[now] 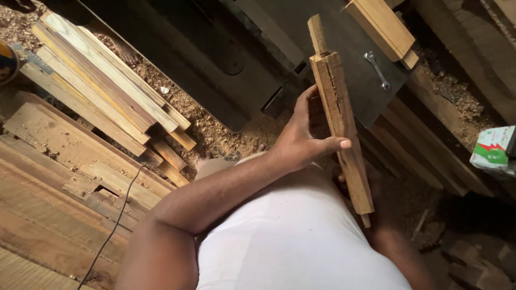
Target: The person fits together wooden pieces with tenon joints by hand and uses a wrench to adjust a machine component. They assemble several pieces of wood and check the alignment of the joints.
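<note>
My left hand (302,140) grips a long wooden piece (337,107) at its middle, thumb across the front face. The piece stands nearly upright, tilted a little, with a narrow tenon at the top end and a small peg at the bottom. Its face shows a row of small notches. My right hand (376,188) is in shadow behind the lower end of the piece and seems to hold it there; its fingers are mostly hidden.
A dark machine table (242,53) lies ahead with a silver wrench (377,70) and a wooden block (382,27) on it. Stacked planks (97,80) lie left on sawdust (215,126). A green and white box (494,151) sits right. A black cable (115,225) crosses boards.
</note>
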